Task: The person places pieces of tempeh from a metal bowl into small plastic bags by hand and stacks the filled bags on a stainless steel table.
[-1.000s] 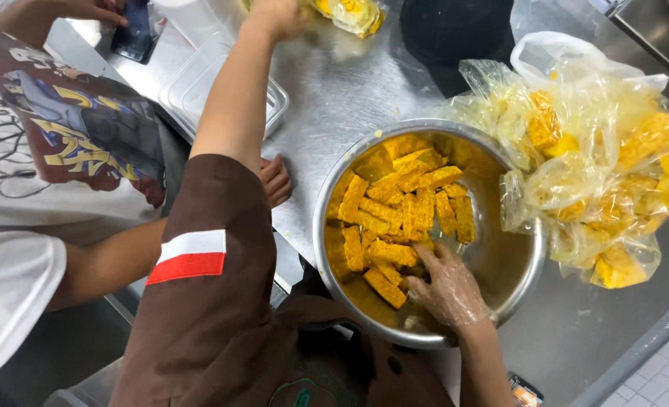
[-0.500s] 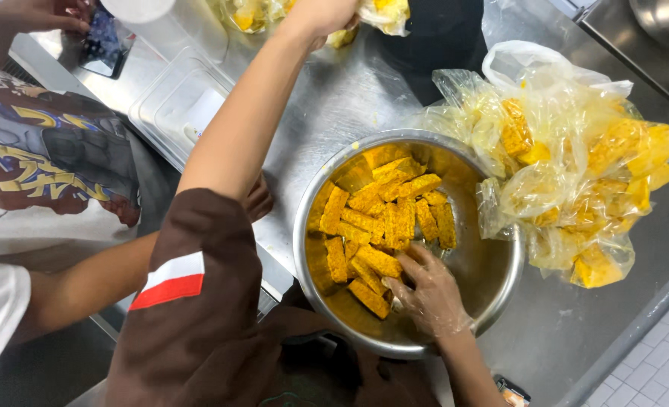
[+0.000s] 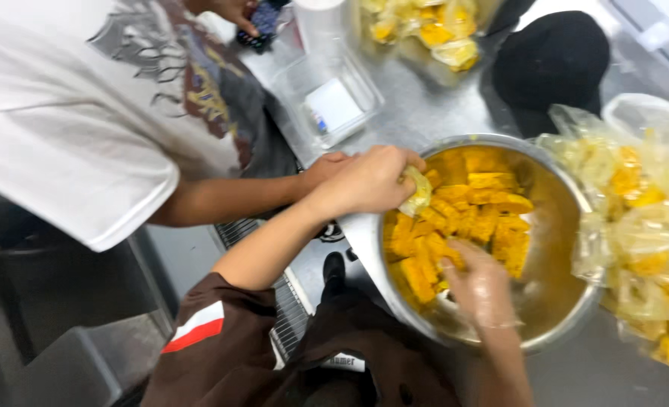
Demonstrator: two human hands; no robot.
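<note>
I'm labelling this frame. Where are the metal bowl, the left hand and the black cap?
metal bowl (image 3: pixel 568 316), head view, bare inner wall.
left hand (image 3: pixel 368 181), head view, back of hand.
black cap (image 3: pixel 551 64), head view, crown.

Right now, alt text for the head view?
Seen from above, a person's left hand holds a small plastic bag of yellow food over a steel bowl of orange-yellow pieces, while the right hand reaches into them. More filled plastic bags lie right of the bowl; a co-worker's white sleeve fills the left.
</note>
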